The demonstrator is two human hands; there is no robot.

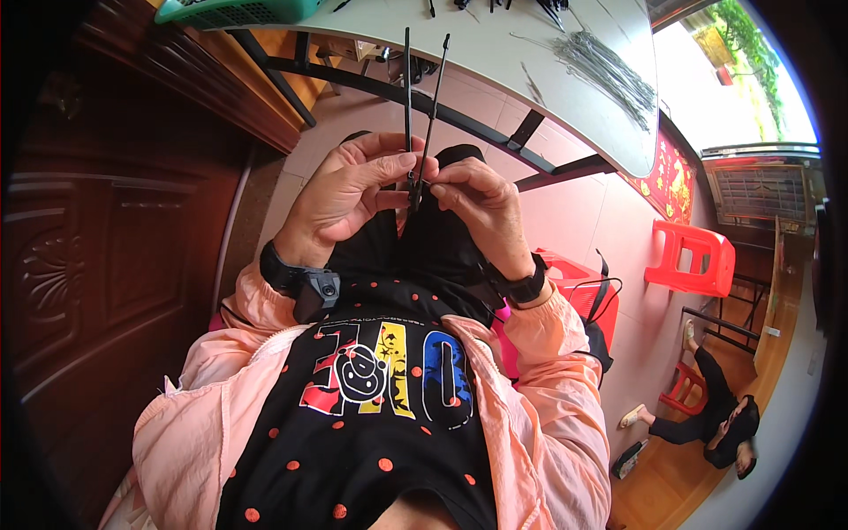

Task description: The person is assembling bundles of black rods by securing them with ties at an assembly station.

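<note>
Two long, thin black rods (408,88) stand up side by side in front of my lap, their lower ends close together. My left hand (349,185) is closed on them, thumb and fingers pinching near the lower part. My right hand (481,199) is pinched right beside the rods' lower ends. Whatever its fingertips hold is too small to make out, perhaps a thin strand. Both hands are above my knees, short of the table edge.
Ahead is a pale table (495,44) bearing a bundle of thin grey wires (605,75), black pieces and a green basket (238,11). Its dark metal frame (380,84) runs below. Red stools (693,258) stand to the right, where another person (720,424) sits. A wooden door (97,256) is left.
</note>
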